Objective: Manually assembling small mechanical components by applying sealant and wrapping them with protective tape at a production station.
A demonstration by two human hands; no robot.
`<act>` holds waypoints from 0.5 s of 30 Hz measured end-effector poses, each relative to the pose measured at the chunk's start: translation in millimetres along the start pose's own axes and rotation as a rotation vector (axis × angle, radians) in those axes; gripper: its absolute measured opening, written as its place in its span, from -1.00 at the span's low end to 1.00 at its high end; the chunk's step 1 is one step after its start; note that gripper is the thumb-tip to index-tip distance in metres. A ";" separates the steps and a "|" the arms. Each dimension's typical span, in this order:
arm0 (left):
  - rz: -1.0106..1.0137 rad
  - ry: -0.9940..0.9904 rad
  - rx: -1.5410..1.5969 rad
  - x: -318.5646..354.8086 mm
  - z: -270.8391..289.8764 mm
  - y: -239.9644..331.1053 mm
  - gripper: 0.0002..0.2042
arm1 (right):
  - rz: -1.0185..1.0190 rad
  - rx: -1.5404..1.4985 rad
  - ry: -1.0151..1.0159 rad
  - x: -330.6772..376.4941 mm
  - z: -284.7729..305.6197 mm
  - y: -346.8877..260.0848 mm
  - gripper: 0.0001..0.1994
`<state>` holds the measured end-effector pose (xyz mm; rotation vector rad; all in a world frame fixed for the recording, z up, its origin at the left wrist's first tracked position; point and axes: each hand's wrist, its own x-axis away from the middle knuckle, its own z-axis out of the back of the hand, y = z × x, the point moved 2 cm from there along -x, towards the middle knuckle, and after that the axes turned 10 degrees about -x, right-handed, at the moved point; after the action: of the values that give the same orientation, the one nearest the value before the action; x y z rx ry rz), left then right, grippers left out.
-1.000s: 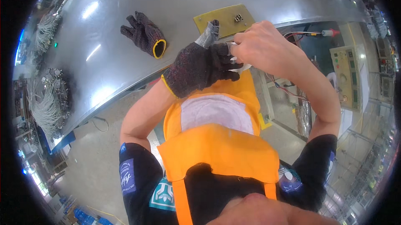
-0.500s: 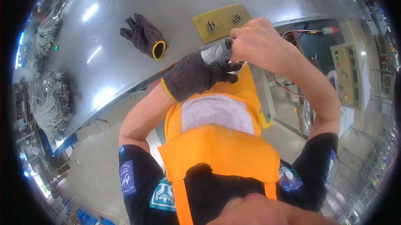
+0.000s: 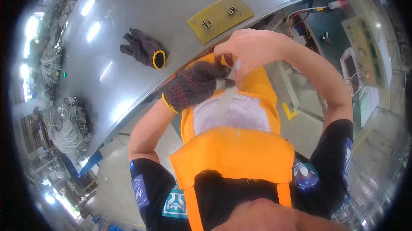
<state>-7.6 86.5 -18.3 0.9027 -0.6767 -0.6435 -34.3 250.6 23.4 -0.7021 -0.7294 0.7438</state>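
Observation:
My left hand (image 3: 193,84) wears a dark knit glove with a yellow cuff and is held in front of my apron, its fingers curled in against my right hand. My bare right hand (image 3: 253,51) is bent over the gloved fingertips, thumb and fingers closing on a whitish strip (image 3: 227,98). Smeared by motion, the strip passes between both hands and hangs over the apron's pale patch; its exact kind cannot be made out. A second dark glove (image 3: 145,49) lies on the metal table, its yellow-rimmed opening toward me.
A yellowish plate (image 3: 219,18) with small dark fittings lies near the edge of the metal table (image 3: 128,12). Bundles of white cables (image 3: 66,132) sit at the left. Right of the table are a beige control panel (image 3: 362,48) and a cable with a red-tipped plug (image 3: 337,4).
Both hands have come down and nearer to my body. The grey-white material earlier around the gloved fingers now shows as a strip hanging below them. My view has shifted slightly.

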 end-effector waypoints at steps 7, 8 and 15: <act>-0.128 0.681 -1.312 -12.7 26.6 -8.2 -0.65 | 0.254 -0.150 0.652 -8.1 -19.4 29.7 -0.58; -0.004 0.801 -1.318 -15.3 33.3 -11.1 -0.62 | 0.229 -0.210 0.690 -9.1 -20.6 30.4 -0.58; 0.050 0.777 -1.483 -17.3 59.3 -9.0 -0.63 | 0.151 -0.312 0.769 -18.4 -18.1 37.5 -0.76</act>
<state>-65.0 66.6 -3.8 -0.3000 0.5155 -0.5032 -42.5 251.1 -21.3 -1.2418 -0.0817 0.4362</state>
